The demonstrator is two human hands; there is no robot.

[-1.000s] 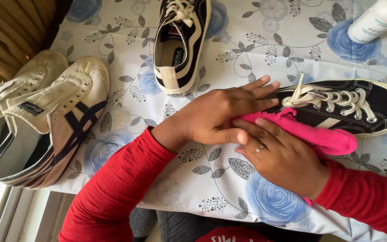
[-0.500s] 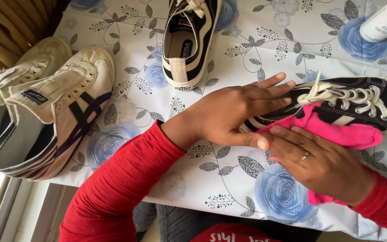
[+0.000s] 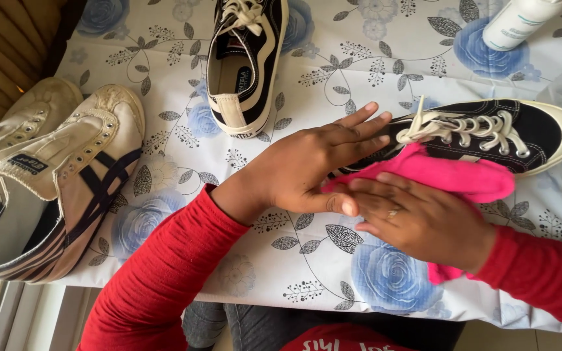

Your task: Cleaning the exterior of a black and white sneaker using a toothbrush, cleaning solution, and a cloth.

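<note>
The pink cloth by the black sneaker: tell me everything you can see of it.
The pink cloth looks soft and fleecy, bright pink, bunched into a long fold. It lies against the near side of the black sneaker, just below its white laces. The right hand presses flat on it, covering its middle; a small end shows below that hand on the floral tablecloth. The left hand rests on the sneaker's heel end, its thumb touching the cloth's left tip.

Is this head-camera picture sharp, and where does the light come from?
Head view: mostly sharp, with even, soft daylight; the hands cast only a faint shadow on the floral tablecloth; the white bottle is cut off by the top edge; the beige shoes sit dimmer at left.
</note>
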